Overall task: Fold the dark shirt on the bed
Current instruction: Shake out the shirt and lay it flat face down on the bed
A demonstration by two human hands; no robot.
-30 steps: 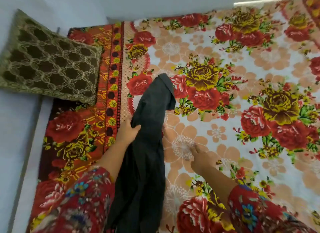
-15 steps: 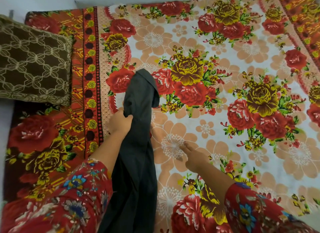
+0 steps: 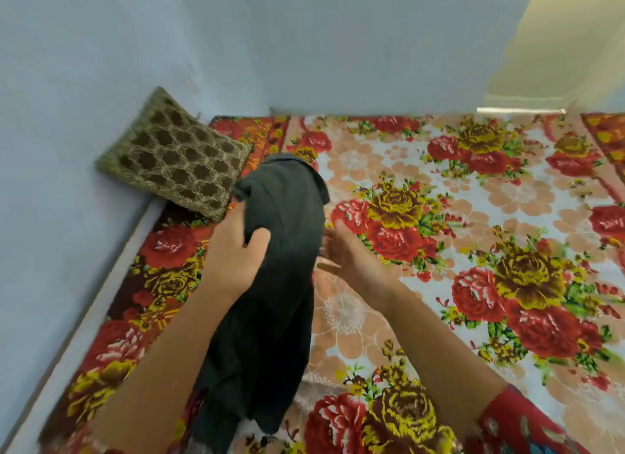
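Dark shirt [image 3: 274, 284]: one, bunched into a long narrow column, lifted over the left part of the bed [image 3: 507, 196], lower end trailing toward the near edge; no flat fold visible, so the folding looks barely begun, with spreading, sleeves and final folds left to do. Left hand [image 3: 233, 254]: fingers and thumb clamped on the shirt's left edge below its top. Right hand [image 3: 345, 250]: fingers apart, palm open, just beside the shirt's right edge; whether it touches the cloth cannot be told. Bed surface: bedsheet with large red and yellow roses on a pale peach ground, red patterned border along the left side, lying flat. Cushion [image 3: 176, 169]: one, brown with a lattice pattern, tilted in the far left corner against the wall [image 3: 304, 47]. Walls: plain pale blue, meeting behind the cushion. Sleeves: red floral, partly visible at the lower edge.
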